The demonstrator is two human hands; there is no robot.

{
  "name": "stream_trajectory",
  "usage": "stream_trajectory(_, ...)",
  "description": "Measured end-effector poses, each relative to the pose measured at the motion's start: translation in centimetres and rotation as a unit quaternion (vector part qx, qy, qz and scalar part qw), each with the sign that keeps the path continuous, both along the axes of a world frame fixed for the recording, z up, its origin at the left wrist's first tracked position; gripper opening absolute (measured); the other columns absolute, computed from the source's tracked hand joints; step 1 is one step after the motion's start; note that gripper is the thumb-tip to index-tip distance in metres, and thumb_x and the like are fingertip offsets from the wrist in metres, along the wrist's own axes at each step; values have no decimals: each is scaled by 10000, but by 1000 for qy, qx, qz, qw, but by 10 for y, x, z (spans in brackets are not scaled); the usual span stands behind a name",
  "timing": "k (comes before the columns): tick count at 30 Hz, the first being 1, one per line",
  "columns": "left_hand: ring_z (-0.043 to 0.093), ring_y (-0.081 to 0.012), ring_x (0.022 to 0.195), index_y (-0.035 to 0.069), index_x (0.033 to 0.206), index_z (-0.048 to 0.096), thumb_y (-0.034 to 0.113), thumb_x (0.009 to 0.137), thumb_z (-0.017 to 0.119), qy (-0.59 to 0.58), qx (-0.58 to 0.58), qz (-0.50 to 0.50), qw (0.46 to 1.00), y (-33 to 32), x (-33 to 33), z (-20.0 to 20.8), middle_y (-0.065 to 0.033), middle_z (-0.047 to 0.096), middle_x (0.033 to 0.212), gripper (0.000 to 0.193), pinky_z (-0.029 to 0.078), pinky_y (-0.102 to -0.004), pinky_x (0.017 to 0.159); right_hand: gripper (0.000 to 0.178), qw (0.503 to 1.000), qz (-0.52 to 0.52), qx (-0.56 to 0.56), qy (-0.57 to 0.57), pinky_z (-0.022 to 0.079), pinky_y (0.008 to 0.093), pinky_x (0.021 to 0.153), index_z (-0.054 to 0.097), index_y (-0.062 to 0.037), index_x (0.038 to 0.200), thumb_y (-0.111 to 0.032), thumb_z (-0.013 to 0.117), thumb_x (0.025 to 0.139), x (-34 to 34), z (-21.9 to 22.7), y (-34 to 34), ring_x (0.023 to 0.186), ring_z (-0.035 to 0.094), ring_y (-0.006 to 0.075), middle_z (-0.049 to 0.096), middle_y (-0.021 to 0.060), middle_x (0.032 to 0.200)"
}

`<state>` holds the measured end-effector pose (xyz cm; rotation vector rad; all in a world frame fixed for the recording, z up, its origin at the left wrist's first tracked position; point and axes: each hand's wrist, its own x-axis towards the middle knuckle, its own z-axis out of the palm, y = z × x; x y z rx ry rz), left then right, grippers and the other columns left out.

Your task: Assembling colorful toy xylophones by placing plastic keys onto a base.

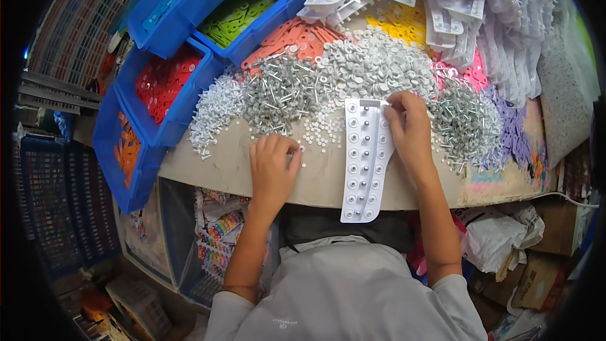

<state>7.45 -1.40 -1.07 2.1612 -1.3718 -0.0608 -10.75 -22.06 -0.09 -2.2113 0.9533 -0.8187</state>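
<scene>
White tray (pixel 365 164) with 2 rows of round pockets lies lengthwise on the table (pixel 328 183), near end hanging over the table's front edge, far end under the right hand (pixel 409 129), whose fingers are curled and pressed on the tray's top right corner; can't tell if they pinch anything. Left hand (pixel 273 167) sits just left of the tray, apart from it, fingers bunched together on small white discs (pixel 322 129) scattered on the tabletop. Beyond both: heap of metal pins (pixel 281 95), pile of white caps (pixel 379 63), then 4 blue bins (pixel 183 98) of coloured parts at far left and stacked white trays (pixel 454 0) at the back.
</scene>
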Motion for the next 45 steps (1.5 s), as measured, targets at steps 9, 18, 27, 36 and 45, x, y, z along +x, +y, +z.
stream_trajectory(9, 584, -256, 910, 78, 873, 653, 18, 779, 728, 21, 2, -66, 998, -7, 4, 7, -53, 643, 890, 135, 398, -383, 851, 104, 990, -29, -136, 11, 477, 413, 804, 640, -10, 944, -3, 698, 858, 0, -16, 9, 916, 570, 326, 613, 123, 928)
stream_trajectory(18, 609, -256, 898, 47, 932, 725, 37, 832, 711, 204, -114, -94, 968, -67, -2, 18, -70, 676, 881, 101, 468, -363, 836, 120, 970, -37, -230, 62, 482, 408, 794, 676, -4, 954, 11, 704, 839, 1, -14, 14, 920, 585, 321, 629, 120, 948)
stream_trajectory(27, 637, -288, 844, 57, 892, 710, 108, 845, 726, 232, -46, -98, 967, -118, -7, 0, -87, 663, 869, 71, 506, -405, 776, 130, 987, -40, -156, -14, 480, 403, 790, 682, -5, 961, 19, 702, 834, 0, -20, 12, 909, 579, 312, 618, 118, 935)
stream_trajectory(36, 627, -260, 905, 64, 880, 700, 146, 854, 736, 174, -56, -91, 979, -117, -8, -1, -69, 657, 891, 93, 491, -379, 789, 123, 991, -23, -131, -28, 493, 369, 796, 704, -14, 976, 7, 704, 855, -1, -22, 10, 929, 589, 287, 616, 108, 949)
stream_trajectory(45, 597, -240, 953, 84, 945, 763, 107, 874, 719, 33, -161, -48, 985, -93, 16, 3, -40, 662, 913, 87, 407, -383, 903, 87, 989, -68, -128, -27, 478, 378, 830, 685, -16, 932, -39, 726, 859, 0, -23, 12, 934, 592, 280, 612, 108, 948)
